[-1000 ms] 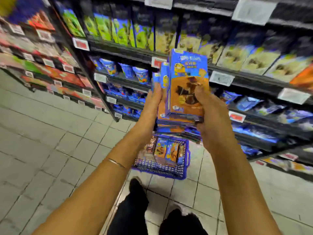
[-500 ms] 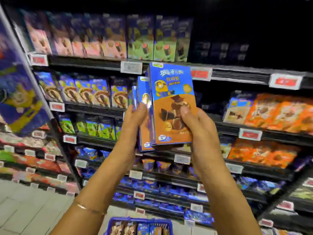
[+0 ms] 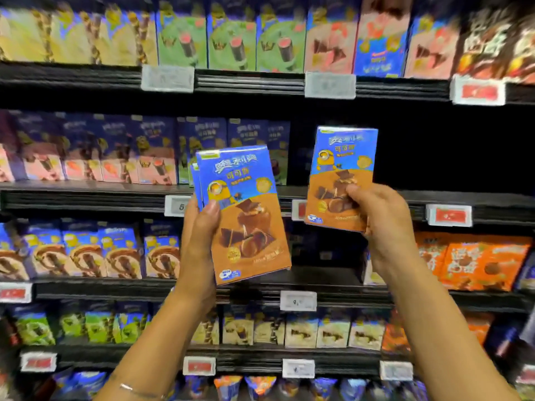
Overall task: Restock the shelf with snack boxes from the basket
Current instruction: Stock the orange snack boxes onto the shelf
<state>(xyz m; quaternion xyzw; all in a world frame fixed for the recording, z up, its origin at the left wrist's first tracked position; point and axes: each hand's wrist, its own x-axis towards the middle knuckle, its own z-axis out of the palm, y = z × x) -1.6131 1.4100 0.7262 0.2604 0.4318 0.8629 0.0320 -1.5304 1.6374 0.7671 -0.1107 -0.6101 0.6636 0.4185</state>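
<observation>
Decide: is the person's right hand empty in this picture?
No: the right hand holds one blue-and-orange snack box upright before the dark shelf gap.

Head view, close, facing the shelf [image 3: 86, 195]

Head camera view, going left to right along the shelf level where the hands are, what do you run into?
Pink-fronted boxes standing on the shelf → left hand → stack of blue-and-brown snack boxes → single snack box → right hand → dark empty gap on the shelf.

bare forearms, thin bracelet [image 3: 136, 389] on left wrist
</observation>
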